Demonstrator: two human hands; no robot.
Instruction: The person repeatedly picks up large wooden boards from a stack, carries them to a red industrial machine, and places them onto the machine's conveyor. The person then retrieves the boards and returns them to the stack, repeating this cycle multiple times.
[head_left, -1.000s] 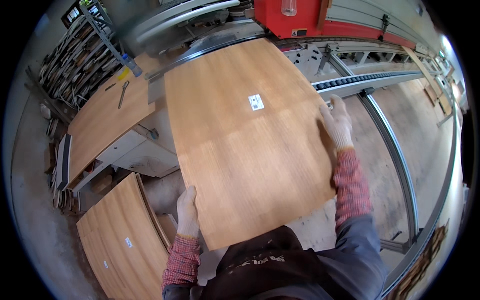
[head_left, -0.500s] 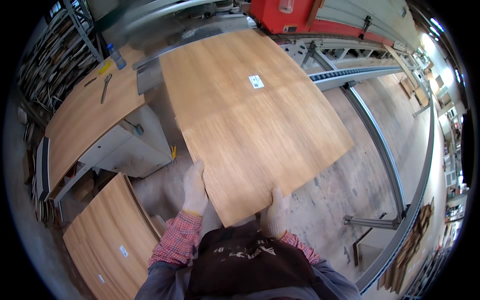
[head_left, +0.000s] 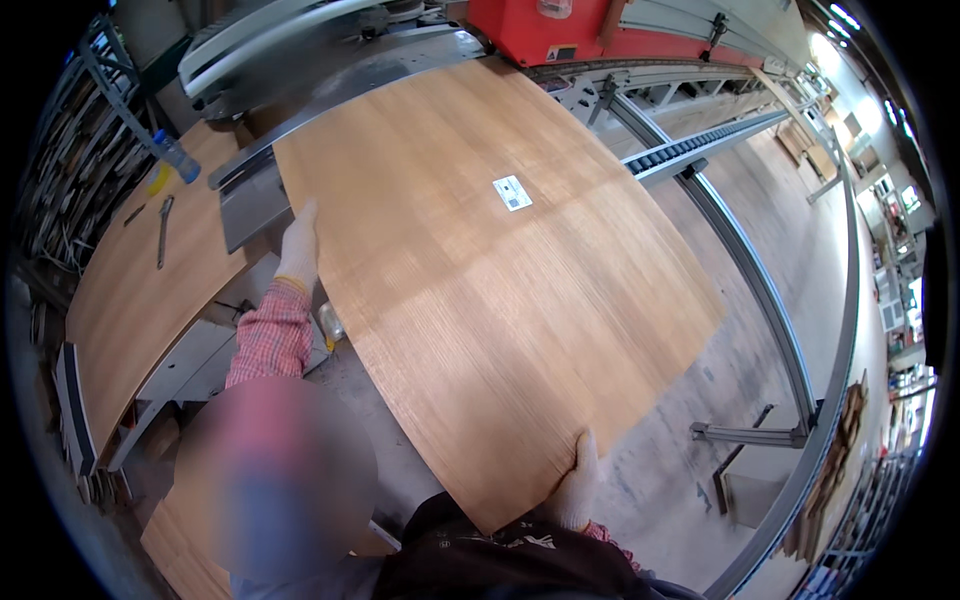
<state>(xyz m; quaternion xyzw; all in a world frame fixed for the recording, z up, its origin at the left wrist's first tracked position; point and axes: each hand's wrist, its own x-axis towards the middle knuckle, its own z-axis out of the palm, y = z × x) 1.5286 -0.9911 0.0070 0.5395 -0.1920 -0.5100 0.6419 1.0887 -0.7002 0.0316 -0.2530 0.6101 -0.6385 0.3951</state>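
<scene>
Head view: a large wood panel (head_left: 480,300) is held by two gloved hands in front of the body.
Left arm: it is stretched forward along the panel's left side, its checked sleeve (head_left: 272,330) partly hidden by a blurred patch lower down.
Left hand: it is placed at the panel's left edge, near the far left corner (head_left: 299,243), with the fingers pointed forward.
Left grip: the fingertips are not clearly shown, so whether the edge is pinched cannot be told.
Right arm: it is kept low and close to the dark apron (head_left: 430,560), mostly hidden.
Right hand: it is set at the panel's near edge (head_left: 575,492), with the thumb raised and the other fingers hidden.
Right grip: the near edge is pinched between thumb and hidden fingers.
Panel position: the far end is seen near the red machine housing (head_left: 535,35); the near corner is brought right up to the apron, above the floor (head_left: 650,480).
Label: a white sticker (head_left: 513,193) is stuck on the panel's upper face.
Left surface: a wood-topped surface (head_left: 135,300) is occupied by a wrench (head_left: 164,232) and a blue-capped bottle (head_left: 180,160).
</scene>
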